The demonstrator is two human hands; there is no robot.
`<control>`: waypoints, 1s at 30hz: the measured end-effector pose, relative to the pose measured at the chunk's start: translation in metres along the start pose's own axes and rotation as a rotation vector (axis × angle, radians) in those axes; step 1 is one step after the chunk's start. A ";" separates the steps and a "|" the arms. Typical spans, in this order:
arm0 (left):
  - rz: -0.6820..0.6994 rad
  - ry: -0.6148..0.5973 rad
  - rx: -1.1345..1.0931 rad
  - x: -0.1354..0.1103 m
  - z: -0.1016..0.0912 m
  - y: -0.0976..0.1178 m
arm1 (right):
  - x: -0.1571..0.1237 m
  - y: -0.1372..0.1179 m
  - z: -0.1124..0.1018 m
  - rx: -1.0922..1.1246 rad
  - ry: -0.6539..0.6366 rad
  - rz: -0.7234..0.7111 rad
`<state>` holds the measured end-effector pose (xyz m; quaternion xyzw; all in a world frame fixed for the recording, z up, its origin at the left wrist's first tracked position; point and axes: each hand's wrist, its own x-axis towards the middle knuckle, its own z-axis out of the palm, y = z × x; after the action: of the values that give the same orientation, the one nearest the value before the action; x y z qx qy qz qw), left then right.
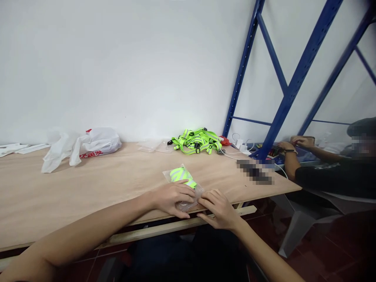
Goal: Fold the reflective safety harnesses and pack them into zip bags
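Observation:
A small clear plastic bag (200, 190) lies at the front edge of the wooden table, with a folded neon-yellow reflective strap (178, 174) inside it. Across the bag's near part rests my left hand (173, 197), holding it against the tabletop, fingers over the plastic and thumb toward the edge. My right hand (219, 209) has its fingertips closed at the bag's right near side. Its thumb sits lower, by the table edge. The fingers cover part of the bag's near end.
A heap of neon-yellow reflective straps (198, 141) with black buckles lies by the wall. Clear bags (151, 145) are left of it, then a white plastic bag (102, 141). Blue rack posts (282, 103) rise at right. Beyond, a co-worker's hands (293, 145) handle something.

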<state>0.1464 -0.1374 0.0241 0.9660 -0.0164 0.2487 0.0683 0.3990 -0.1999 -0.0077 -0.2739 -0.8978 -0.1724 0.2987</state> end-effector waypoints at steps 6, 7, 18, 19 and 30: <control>0.003 0.025 0.162 0.006 -0.009 0.005 | 0.000 -0.008 0.003 -0.024 0.089 -0.008; -0.013 0.020 0.196 0.007 -0.010 0.006 | 0.000 -0.009 0.002 -0.009 0.085 -0.010; -0.371 0.405 0.250 0.007 -0.021 0.001 | 0.021 0.010 -0.017 0.333 0.268 0.290; -0.414 0.443 0.172 0.007 -0.022 0.000 | 0.027 0.013 -0.021 0.377 0.294 0.317; -0.556 0.535 -0.294 0.003 -0.026 -0.004 | 0.064 0.033 -0.047 0.575 0.300 0.703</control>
<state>0.1366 -0.1298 0.0477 0.8148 0.2283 0.4583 0.2718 0.3962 -0.1711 0.0734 -0.4392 -0.7090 0.1568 0.5290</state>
